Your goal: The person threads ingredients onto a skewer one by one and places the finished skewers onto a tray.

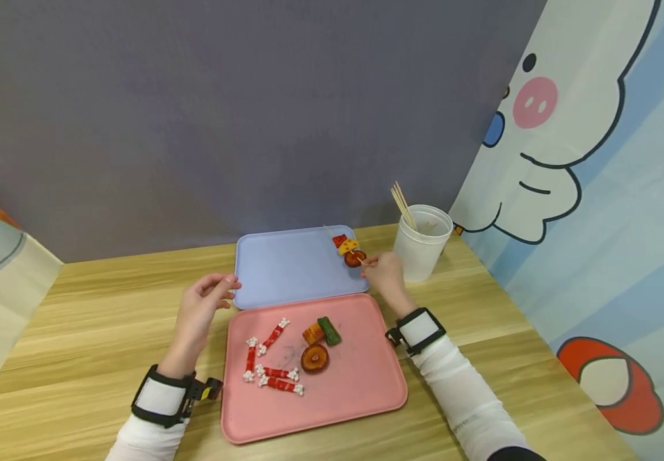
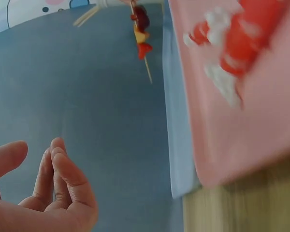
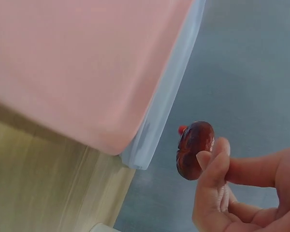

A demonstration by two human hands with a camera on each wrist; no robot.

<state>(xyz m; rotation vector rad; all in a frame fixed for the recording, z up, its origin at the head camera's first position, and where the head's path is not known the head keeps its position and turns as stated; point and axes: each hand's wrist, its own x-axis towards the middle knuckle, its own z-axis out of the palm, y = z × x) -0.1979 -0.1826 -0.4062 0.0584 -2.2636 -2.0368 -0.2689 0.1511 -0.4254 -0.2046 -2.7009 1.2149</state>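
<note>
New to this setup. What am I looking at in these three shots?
No machine here: someone works bare-handed, with a small camera strapped to each wrist. The wide picture comes from a head-worn camera looking forward and down; the other two come from the wrists, one per hand.

On the wooden table are a blue tray and, nearer the wearer, a pink tray. The pink one holds four red-and-white pieces, an orange piece, a green piece and a round brown piece. A white cup of sticks stands at right.

The right hand pinches a loaded skewer between its fingers. The left hand holds nothing.
</note>
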